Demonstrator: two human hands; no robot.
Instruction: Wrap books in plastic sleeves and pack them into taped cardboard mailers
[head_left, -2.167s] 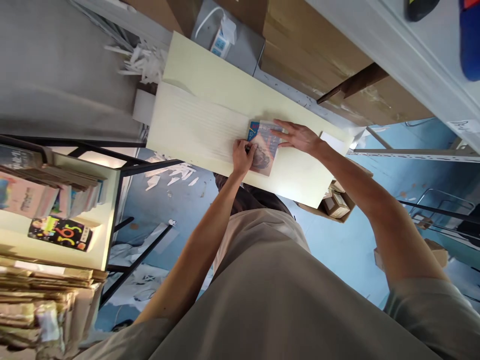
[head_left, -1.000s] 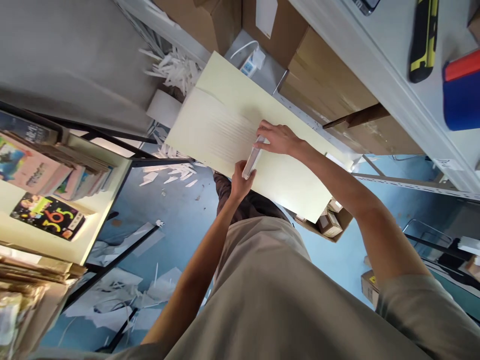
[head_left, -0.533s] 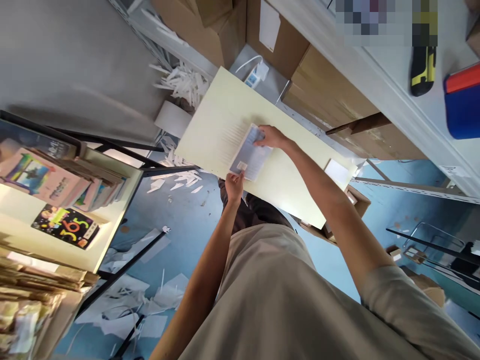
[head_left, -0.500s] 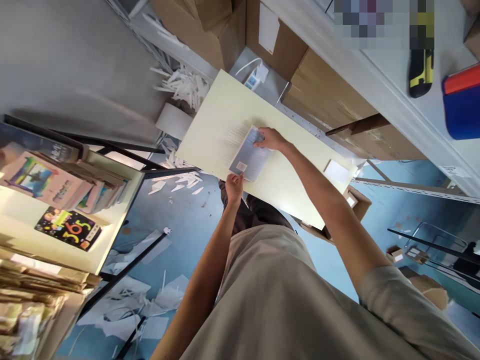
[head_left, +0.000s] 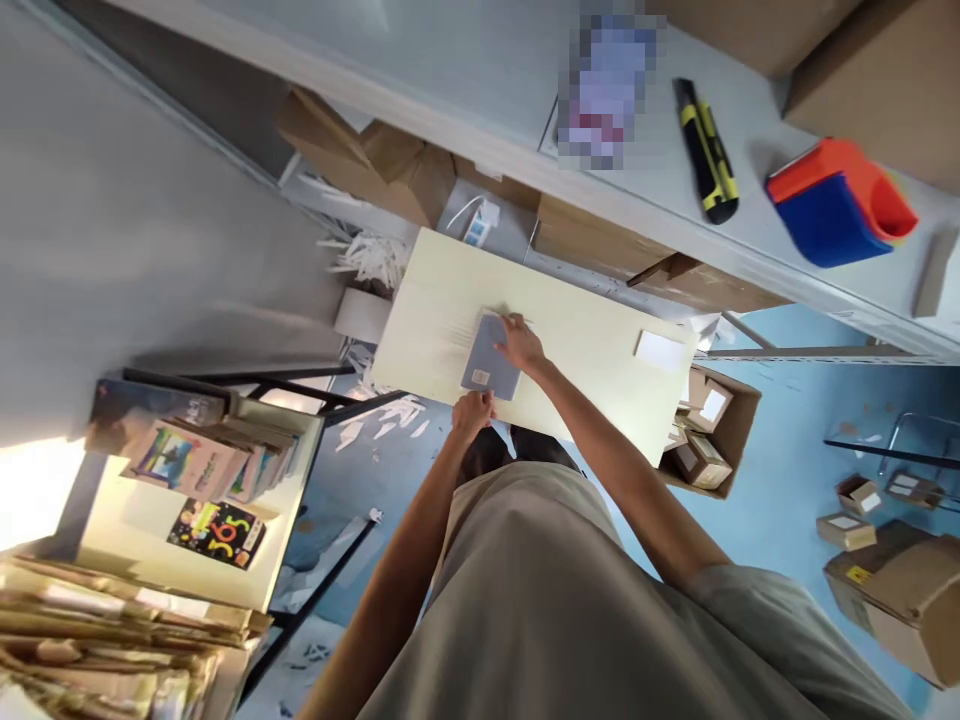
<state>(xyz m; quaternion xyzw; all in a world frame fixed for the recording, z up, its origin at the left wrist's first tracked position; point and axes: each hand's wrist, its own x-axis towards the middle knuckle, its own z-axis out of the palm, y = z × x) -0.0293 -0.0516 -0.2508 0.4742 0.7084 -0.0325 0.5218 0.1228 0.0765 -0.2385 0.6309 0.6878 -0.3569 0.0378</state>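
A grey-blue book (head_left: pixel 489 362) with a small pale label near its lower corner rests on the cream tabletop (head_left: pixel 592 360). My right hand (head_left: pixel 521 343) grips its upper right side, with the thumb on the cover and the other fingers at the far edge. At the near edge, my left hand (head_left: pixel 473 412) is closed, its fingers pinched at the book's lower corner. What lies under the left fingertips is partly hidden.
A white sheet (head_left: pixel 660 350) lies at the table's right end. Above, a shelf holds a yellow-black utility knife (head_left: pixel 706 150) and a red-blue tape dispenser (head_left: pixel 840 205). Books (head_left: pixel 195 455) stand at left. An open carton (head_left: pixel 709 430) of small boxes sits right. Paper scraps (head_left: pixel 371 258) lie behind.
My view has tilted up, showing more of the upper shelf and the carton at right. The book lies a little flatter on the table, and both hands remain at it.
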